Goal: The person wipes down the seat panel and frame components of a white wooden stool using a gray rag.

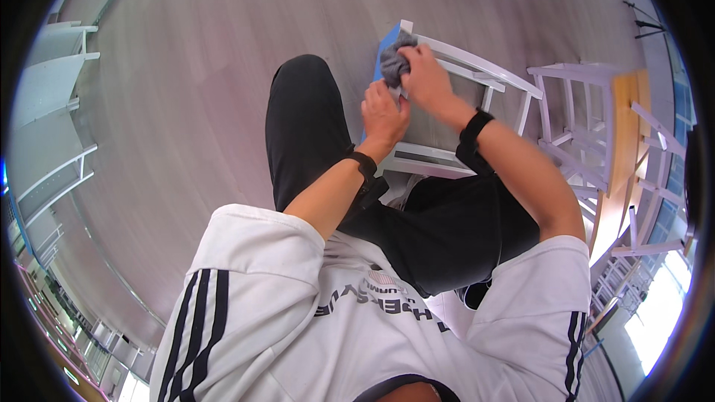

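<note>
A small stool or bench with a blue seat (388,39) and white metal legs (475,60) lies tipped on its side on the floor in front of me. My right hand (429,81) holds a bunched grey cloth (395,61) against the top corner where the seat meets the frame. Just below the cloth, my left hand (385,113) grips the stool's edge, thumb on the frame side. Both hands hide part of the seat and its rim.
My bent knee (307,106) is left of the stool. To the right stand white metal frames (570,95) and a wooden board (620,134). White furniture (50,89) lines the far left. A black tripod (648,25) stands at the upper right on the grey floor (195,67).
</note>
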Demonstrator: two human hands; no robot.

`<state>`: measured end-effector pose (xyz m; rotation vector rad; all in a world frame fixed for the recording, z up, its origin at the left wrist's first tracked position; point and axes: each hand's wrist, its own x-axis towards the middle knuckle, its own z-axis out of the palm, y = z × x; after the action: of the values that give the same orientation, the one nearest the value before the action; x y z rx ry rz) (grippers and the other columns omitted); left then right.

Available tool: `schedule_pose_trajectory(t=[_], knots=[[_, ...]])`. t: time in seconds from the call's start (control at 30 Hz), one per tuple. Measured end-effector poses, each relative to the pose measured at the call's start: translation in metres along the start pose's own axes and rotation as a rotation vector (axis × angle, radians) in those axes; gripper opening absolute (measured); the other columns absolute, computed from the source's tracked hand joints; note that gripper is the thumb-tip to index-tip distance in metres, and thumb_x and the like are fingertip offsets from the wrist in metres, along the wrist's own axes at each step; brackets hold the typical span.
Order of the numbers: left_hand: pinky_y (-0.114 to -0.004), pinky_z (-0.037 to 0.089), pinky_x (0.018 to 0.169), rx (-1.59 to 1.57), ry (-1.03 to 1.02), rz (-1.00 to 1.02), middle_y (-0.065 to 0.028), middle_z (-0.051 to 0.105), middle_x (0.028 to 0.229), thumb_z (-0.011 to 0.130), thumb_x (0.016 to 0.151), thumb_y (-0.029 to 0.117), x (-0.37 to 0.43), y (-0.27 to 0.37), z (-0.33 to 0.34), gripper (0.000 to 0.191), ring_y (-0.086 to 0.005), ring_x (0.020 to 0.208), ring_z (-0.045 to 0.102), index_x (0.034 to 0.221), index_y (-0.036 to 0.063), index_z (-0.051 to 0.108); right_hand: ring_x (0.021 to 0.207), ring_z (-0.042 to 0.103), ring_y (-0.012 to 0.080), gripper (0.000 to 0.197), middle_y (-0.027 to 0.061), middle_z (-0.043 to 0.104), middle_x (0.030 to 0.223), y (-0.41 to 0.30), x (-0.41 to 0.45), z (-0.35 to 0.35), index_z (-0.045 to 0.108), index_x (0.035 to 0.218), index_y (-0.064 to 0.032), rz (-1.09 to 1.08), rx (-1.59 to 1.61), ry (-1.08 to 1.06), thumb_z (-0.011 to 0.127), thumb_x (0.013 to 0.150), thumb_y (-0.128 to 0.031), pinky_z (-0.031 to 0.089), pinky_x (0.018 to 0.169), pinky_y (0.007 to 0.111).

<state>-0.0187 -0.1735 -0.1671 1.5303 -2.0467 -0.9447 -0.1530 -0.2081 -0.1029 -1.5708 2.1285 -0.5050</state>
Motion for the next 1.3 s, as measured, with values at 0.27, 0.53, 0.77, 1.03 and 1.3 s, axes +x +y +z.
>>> schedule_pose_trajectory(t=[0.27,0.53,0.77,1.03,1.3], knots=[[-0.050,0.044,0.089,0.057,-0.034,0.003,-0.0200,0.055,0.115,0.066,0.085,0.026,0.002,-0.006,-0.007,0.049,-0.0391,0.111,0.054,0.121,-0.0027,0.050,0.101,0.065,0.0417,0.040,0.0190,0.058,0.121,-0.003,-0.017,-0.003,0.062,0.122,-0.0094,-0.093,0.012,-0.146,0.066,0.083,-0.013,0.056,0.085,0.049],[-0.052,0.045,0.094,-0.030,-0.035,-0.001,-0.0237,0.055,0.117,0.061,0.089,0.019,0.003,0.005,-0.006,0.044,-0.0442,0.111,0.054,0.125,-0.0037,0.048,0.097,0.068,0.0415,0.036,0.0214,0.058,0.127,0.047,0.020,-0.025,0.065,0.123,-0.0129,-0.140,-0.189,0.081,0.057,0.089,-0.004,0.056,0.083,0.048],[-0.050,0.040,0.106,0.011,-0.018,0.072,-0.0256,0.043,0.143,0.059,0.091,0.016,0.002,0.003,-0.007,0.054,-0.0452,0.130,0.045,0.138,-0.0014,0.042,0.103,0.066,0.0423,0.032,0.0206,0.064,0.115,0.116,0.009,-0.049,0.065,0.123,-0.0131,0.177,-0.281,0.169,0.051,0.095,-0.012,0.054,0.088,0.052],[-0.050,0.039,0.110,0.037,-0.099,0.204,-0.0240,0.033,0.157,0.057,0.088,0.007,0.003,0.004,-0.016,0.067,-0.0432,0.138,0.040,0.151,0.0054,0.035,0.114,0.064,0.0393,0.037,0.0193,0.057,0.131,0.209,-0.044,-0.095,0.063,0.132,-0.0149,0.695,-0.474,0.170,0.048,0.098,-0.016,0.054,0.094,0.050],[-0.050,0.043,0.106,0.005,-0.124,0.166,-0.0257,0.037,0.155,0.057,0.086,0.004,0.003,0.009,-0.016,0.069,-0.0443,0.132,0.047,0.151,0.0064,0.036,0.116,0.057,0.0391,0.046,0.0132,0.057,0.131,0.106,-0.013,-0.034,0.061,0.131,-0.0124,0.272,-0.532,0.132,0.066,0.086,-0.018,0.056,0.092,0.047]])
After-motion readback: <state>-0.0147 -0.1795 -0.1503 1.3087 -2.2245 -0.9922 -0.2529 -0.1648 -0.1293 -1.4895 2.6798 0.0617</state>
